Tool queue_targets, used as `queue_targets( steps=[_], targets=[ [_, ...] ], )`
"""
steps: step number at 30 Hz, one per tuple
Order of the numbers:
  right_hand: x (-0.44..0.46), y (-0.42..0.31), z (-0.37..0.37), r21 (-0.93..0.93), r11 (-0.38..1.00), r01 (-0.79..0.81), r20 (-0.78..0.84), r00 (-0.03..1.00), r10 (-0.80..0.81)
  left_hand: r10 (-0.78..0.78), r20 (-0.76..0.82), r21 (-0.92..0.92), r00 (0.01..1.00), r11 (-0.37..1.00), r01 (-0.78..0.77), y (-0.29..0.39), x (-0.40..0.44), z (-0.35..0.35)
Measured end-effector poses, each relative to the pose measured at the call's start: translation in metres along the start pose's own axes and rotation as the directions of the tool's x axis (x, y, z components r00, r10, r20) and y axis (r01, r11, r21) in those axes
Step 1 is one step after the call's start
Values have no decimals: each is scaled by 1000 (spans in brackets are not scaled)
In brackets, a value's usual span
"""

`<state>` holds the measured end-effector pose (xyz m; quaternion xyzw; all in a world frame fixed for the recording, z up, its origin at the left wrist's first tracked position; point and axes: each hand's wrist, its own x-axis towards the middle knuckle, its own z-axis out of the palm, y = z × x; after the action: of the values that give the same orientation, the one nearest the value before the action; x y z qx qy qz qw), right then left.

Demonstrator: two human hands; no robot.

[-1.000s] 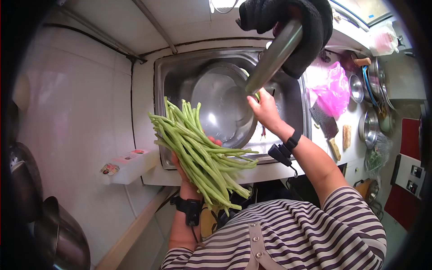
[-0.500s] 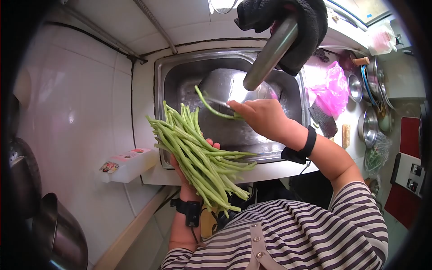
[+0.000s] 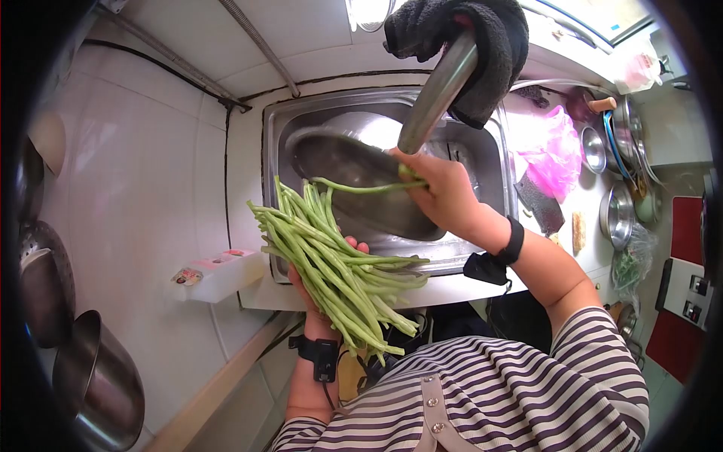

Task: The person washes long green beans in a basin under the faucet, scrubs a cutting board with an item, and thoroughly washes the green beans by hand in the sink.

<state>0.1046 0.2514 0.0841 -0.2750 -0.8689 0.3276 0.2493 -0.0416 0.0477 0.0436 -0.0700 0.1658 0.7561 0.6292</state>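
Observation:
A bundle of long green beans (image 3: 331, 264) lies across my left hand (image 3: 360, 245), whose fingertips show at the bundle's far side. My right hand (image 3: 444, 190) is closed over the sink, gripping a metal bowl (image 3: 354, 188) by its rim together with a green bean (image 3: 365, 188) that sticks out leftward. The bowl is tilted inside the steel sink (image 3: 273, 143). Just above my right hand hangs the faucet spout (image 3: 433, 98), which hides part of the fingers. A dark cloth (image 3: 497, 60) drapes over the faucet.
On the right counter are a pink plastic bag (image 3: 553, 154), a cleaver blade (image 3: 542, 207) and small metal bowls (image 3: 619, 215). A plastic bottle (image 3: 218, 276) stands left of the sink's near corner. Dark pots (image 3: 102, 384) are at the far left.
My right hand has gone from beside the bowl to its rim, with a bean now in it. The bowl has been tipped up. My left hand keeps the bundle in nearly the same place.

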Motion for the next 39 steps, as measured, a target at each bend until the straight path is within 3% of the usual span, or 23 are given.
queue_targets(
  steps=[4,7,11,15,17,19,20,23,24,27,29,30,31,33,35,36,37,38,39],
  targets=[
    [-4,50,34,319,901,-295,-85,937,337,5,-14,-5,1000,1000,-6,2,-2,0],
    [-10,90,60,482,820,-308,-127,902,413,-18,97,4,995,1000,18,3,6,5],
    [-24,145,95,485,802,-348,-168,863,476,-4,39,75,999,997,1,0,10,-10],
    [-40,148,84,152,845,-513,-109,841,530,-17,29,114,999,993,14,-3,23,-9],
    [-50,156,78,-12,848,-530,-27,848,530,-45,-13,70,999,997,46,-5,33,-9],
    [-55,161,67,-171,802,-572,121,796,593,-46,-35,163,998,985,51,-5,44,-3],
    [-62,168,68,-232,823,-519,84,832,548,-55,-72,157,996,985,66,-5,48,0],
    [-56,151,55,-91,816,-570,19,819,574,-113,-99,137,989,982,126,-4,63,-2],
    [-51,142,51,177,778,-603,76,796,600,-158,-68,128,985,978,166,-3,69,-7],
    [-30,112,52,597,375,-709,368,658,657,-241,-81,106,967,963,249,-2,88,-19],
    [-16,101,68,590,299,-750,451,614,648,-276,-114,139,955,947,290,1,105,-35],
    [-12,99,77,564,282,-776,499,592,633,-228,-240,112,943,959,261,1,115,-42],
    [-9,107,94,528,294,-797,518,576,632,-261,-264,151,928,940,307,2,127,-52],
    [-20,154,141,439,493,-751,370,651,663,-204,-324,264,924,918,296,-3,150,-82],
    [-26,167,147,254,611,-750,276,661,697,-223,-359,489,906,782,386,-8,156,-86],
    [-30,171,141,151,643,-751,269,657,704,-132,-515,614,847,633,471,-10,159,-103],
    [-33,171,133,45,668,-743,264,654,710,-103,-531,708,841,492,507,-11,154,-106],
    [-39,168,127,58,690,-722,259,678,688,-74,-547,774,834,334,538,-12,149,-109],
    [-46,168,122,1,718,-696,221,701,679,-53,-478,838,877,272,473,-8,151,-134]
  ],
)
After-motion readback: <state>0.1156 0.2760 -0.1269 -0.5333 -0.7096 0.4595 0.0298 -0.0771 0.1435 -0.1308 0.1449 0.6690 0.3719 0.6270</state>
